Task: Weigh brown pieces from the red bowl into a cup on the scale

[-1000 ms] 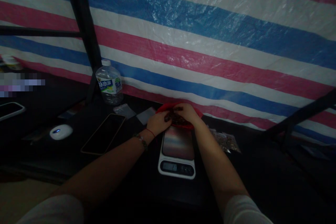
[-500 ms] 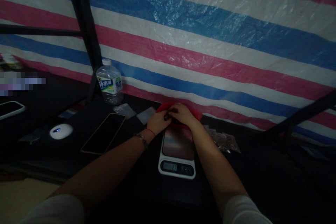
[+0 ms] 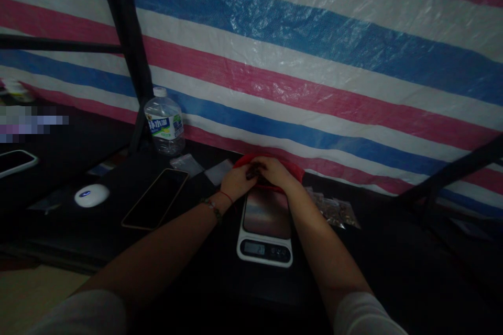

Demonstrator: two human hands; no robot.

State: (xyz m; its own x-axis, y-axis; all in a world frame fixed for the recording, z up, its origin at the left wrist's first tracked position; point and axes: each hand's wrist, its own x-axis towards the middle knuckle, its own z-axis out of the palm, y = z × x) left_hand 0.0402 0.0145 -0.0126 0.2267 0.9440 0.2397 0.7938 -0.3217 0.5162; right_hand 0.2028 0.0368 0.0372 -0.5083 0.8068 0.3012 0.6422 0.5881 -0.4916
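Observation:
Both my hands meet over a red bag or container behind a small white scale. My left hand (image 3: pixel 238 181) is bent inward at its left side, its fingertips close to those of my right hand (image 3: pixel 273 170). Dark small pieces (image 3: pixel 255 169) show between the fingers, too dim to name. The red bag (image 3: pixel 296 171) shows around and behind both hands. In front of them the scale (image 3: pixel 265 261) has a shiny plate and a lit display. Several small clear bags with little items (image 3: pixel 336 212) lie right of my right wrist.
A clear plastic bottle (image 3: pixel 165 125) stands at the back left, near a black metal post (image 3: pixel 128 36). A phone (image 3: pixel 156 199), a white rounded device (image 3: pixel 91 196) and flat clear bags (image 3: pixel 218 172) lie to the left. Striped sheeting (image 3: pixel 275 78) hangs behind.
My fingers have shifted slightly over the red bag, and the dark pieces between them look rearranged. The scale and the other objects stay where they were.

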